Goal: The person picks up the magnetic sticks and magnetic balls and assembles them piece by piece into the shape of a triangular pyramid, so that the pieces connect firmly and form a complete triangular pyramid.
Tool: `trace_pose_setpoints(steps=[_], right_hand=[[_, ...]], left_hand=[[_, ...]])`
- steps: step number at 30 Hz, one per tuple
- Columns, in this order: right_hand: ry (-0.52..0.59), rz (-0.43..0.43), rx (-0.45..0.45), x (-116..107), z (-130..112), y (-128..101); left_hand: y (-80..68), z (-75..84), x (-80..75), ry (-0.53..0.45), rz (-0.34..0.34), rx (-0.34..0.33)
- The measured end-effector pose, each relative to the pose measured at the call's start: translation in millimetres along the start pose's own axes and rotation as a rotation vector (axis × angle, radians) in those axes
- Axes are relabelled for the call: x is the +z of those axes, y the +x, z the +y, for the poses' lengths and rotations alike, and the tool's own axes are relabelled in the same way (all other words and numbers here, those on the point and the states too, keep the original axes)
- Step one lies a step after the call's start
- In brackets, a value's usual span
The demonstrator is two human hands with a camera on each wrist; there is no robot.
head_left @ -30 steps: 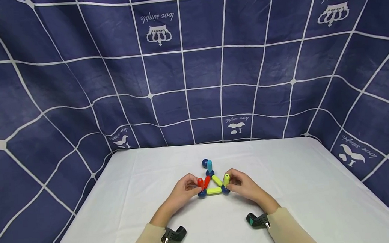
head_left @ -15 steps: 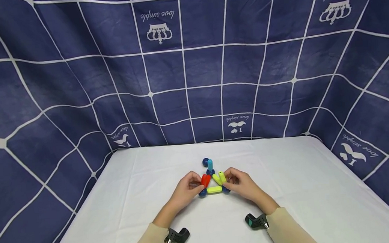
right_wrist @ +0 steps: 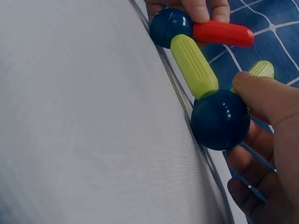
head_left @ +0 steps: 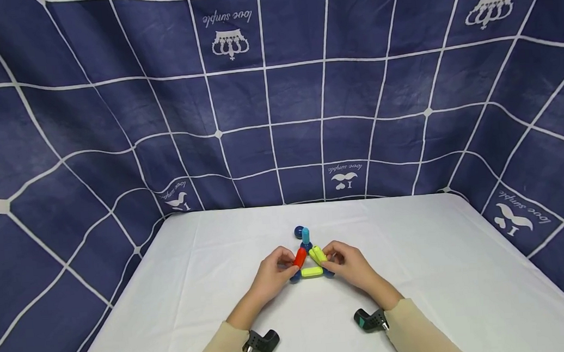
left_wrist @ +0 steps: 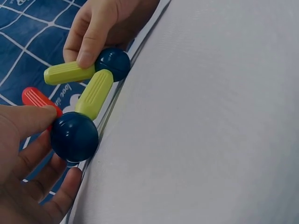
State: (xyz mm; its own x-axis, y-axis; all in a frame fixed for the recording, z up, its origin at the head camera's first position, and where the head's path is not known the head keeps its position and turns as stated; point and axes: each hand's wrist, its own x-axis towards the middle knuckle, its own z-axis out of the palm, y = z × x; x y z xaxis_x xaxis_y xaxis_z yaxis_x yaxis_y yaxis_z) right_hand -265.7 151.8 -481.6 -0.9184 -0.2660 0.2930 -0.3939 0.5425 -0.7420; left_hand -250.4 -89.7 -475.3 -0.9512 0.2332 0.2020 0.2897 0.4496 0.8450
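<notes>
A triangle of magnetic rods and dark blue balls lies on the white table. My left hand [head_left: 271, 273] pinches a red rod [head_left: 299, 257] that leans away from me, its near end at the front-left ball [left_wrist: 74, 137]. At the front-right ball [right_wrist: 220, 120], my right hand [head_left: 348, 263] pinches a yellow-green rod [head_left: 319, 253], also leaning toward the back. Another yellow-green rod [head_left: 311, 272] joins these two balls along the front. On the rear ball [head_left: 306, 247] a light blue rod [head_left: 306, 235] stands upright. The leaning rods largely cover the triangle's sides in the head view.
A loose dark blue ball [head_left: 299, 231] sits just behind the triangle. White cloth covers the table [head_left: 211, 290], and a dark blue gridded curtain [head_left: 301, 93] hangs behind it and at both sides.
Both hands have tipped their rods from upright to leaning inward and toward the back, the red one rightward and the yellow-green one leftward. The light blue rod stays upright.
</notes>
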Motion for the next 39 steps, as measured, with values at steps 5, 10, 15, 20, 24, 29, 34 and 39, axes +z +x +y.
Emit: trace_pose_setpoints(steps=[5, 10, 15, 20, 24, 29, 34, 39], right_hand=[[0.01, 0.002, -0.015, 0.8, 0.7, 0.7], [0.018, -0.012, -0.012, -1.1, 1.1, 0.7], [0.074, 0.014, 0.052, -9.3, -4.2, 7.8], [0.117, 0.005, 0.077, -16.2, -13.3, 29.6], [0.113, -0.037, 0.089, -17.3, -21.3, 47.4], [0.126, -0.1, 0.113, -13.9, -27.3, 63.4], [0.152, -0.145, 0.126, -11.0, -29.4, 71.9], [0.147, -0.187, 0.14, -10.9, -32.5, 75.3]], left_hand=[[1.3, -3.2, -0.6, -0.024, -0.004, -0.019], [1.3, -6.9, 0.3, -0.06, -0.009, -0.013], [2.2, -6.3, 2.3, -0.092, -0.007, -0.003], [3.0, -5.6, 1.4, -0.097, 0.003, -0.012], [2.6, -7.6, 0.9, -0.103, 0.005, -0.012], [1.2, -9.5, 1.3, -0.111, 0.002, -0.021], [0.8, -9.2, 1.8, -0.109, -0.014, -0.03], [1.2, -10.0, 0.9, -0.097, -0.014, -0.025]])
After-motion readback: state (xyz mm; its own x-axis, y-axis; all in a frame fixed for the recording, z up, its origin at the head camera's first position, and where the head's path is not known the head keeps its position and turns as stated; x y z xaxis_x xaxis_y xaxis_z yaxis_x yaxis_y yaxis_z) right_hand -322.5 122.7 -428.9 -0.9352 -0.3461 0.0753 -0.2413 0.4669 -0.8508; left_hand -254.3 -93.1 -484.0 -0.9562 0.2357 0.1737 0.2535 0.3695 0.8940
